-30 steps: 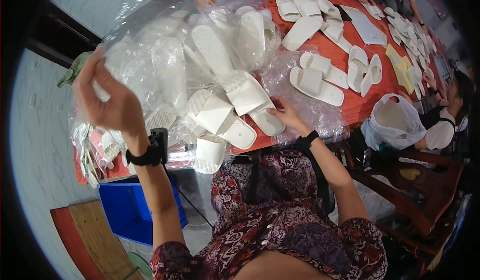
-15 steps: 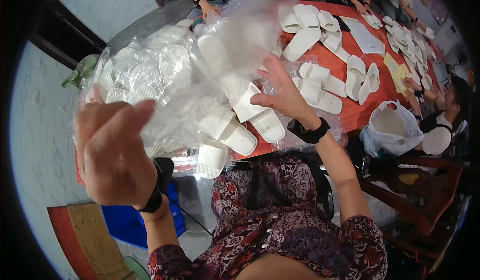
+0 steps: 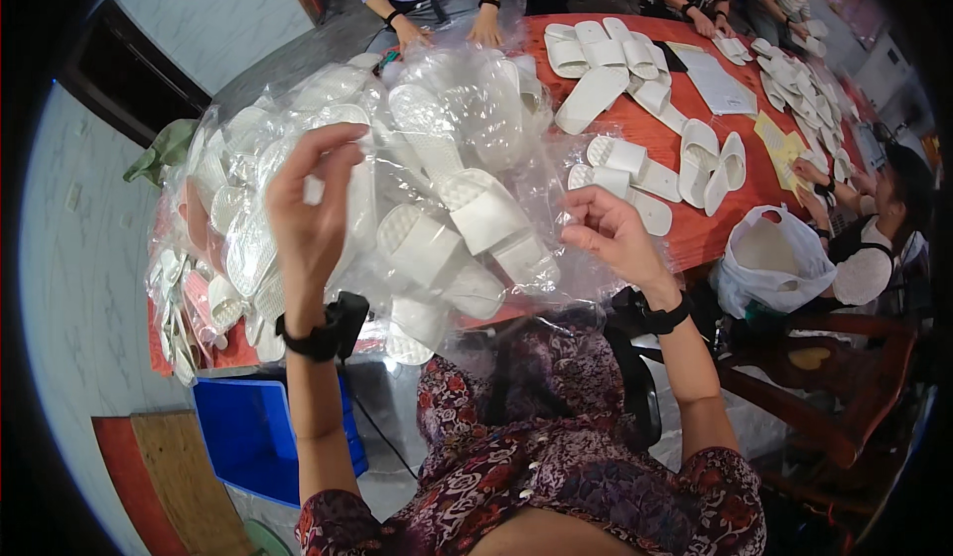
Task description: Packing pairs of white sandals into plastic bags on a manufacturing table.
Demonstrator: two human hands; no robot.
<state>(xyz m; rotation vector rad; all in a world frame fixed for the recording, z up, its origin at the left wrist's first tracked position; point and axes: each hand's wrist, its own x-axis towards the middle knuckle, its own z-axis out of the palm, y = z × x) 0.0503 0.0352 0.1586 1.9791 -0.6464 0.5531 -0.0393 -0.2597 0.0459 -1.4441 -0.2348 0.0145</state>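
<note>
A clear plastic bag (image 3: 541, 194) spreads out between my two hands, over a pair of white slide slippers (image 3: 486, 218) and another white slipper (image 3: 422, 248) beside them. My left hand (image 3: 310, 199) is raised above the bagged heap, its fingers curled in at the bag's left side. On the bag's right edge, my right hand (image 3: 617, 236) pinches the film between thumb and fingers. One more white slipper (image 3: 415, 326) lies at the table's near edge, partly under the film.
Bagged white slippers (image 3: 248, 218) are heaped at left. Loose slippers (image 3: 601, 50), papers (image 3: 715, 84) and yellow sheets (image 3: 779, 144) lie on the red table (image 3: 655, 238). A white plastic bag (image 3: 779, 258) stands at right; a blue bin (image 3: 248, 437) sits below. Other people work around the table.
The plastic bag, blurred and swung up before, has come down over the slippers. My left hand has moved right and away; my right hand has lowered and closed on the film.
</note>
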